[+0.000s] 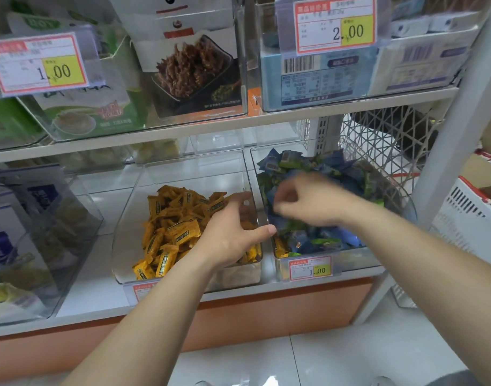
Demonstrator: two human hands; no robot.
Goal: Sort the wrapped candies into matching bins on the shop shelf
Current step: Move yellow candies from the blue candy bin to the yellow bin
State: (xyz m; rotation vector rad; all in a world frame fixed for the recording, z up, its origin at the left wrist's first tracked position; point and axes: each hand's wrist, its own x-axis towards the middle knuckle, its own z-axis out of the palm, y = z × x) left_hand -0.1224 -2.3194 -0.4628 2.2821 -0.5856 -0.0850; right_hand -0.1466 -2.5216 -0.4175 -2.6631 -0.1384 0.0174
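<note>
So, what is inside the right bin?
The right bin holds blue and green candies, with a few yellow candies at its front left corner. The right hand covers the middle; what lies under it is hidden.

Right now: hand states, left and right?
Left hand: open, fingers on the yellow-wrapped candies.
Right hand: blurred over the blue-wrapped candies; cannot tell.
</note>
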